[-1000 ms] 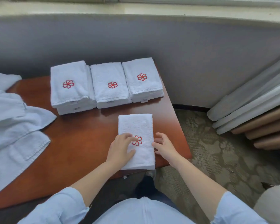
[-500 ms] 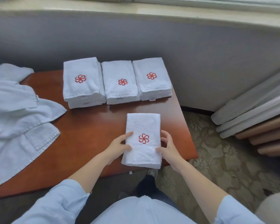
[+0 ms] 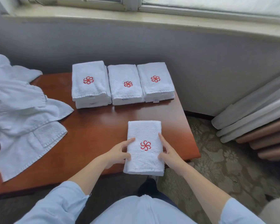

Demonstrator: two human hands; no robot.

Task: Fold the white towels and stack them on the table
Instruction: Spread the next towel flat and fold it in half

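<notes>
A folded white towel (image 3: 144,136) with a red flower emblem lies at the near edge of the brown table (image 3: 94,126), its near end hanging slightly over the edge. My left hand (image 3: 118,152) grips its left side and my right hand (image 3: 170,152) grips its right side, thumbs on top. Three stacks of folded towels stand in a row at the table's far side: left stack (image 3: 89,83), middle stack (image 3: 126,84), right stack (image 3: 155,81). A heap of unfolded white towels (image 3: 19,110) covers the table's left part.
A grey wall and window sill (image 3: 136,18) run behind the table. Rolled grey and brown mats (image 3: 257,118) lean at the right. Patterned carpet (image 3: 217,167) lies right of the table. My legs and a dark shoe (image 3: 147,186) are below the table's edge.
My left hand has slid off the towel's top to its left edge. Both hands now clasp the towel's sides. The camera view has shifted, showing more of the window.
</notes>
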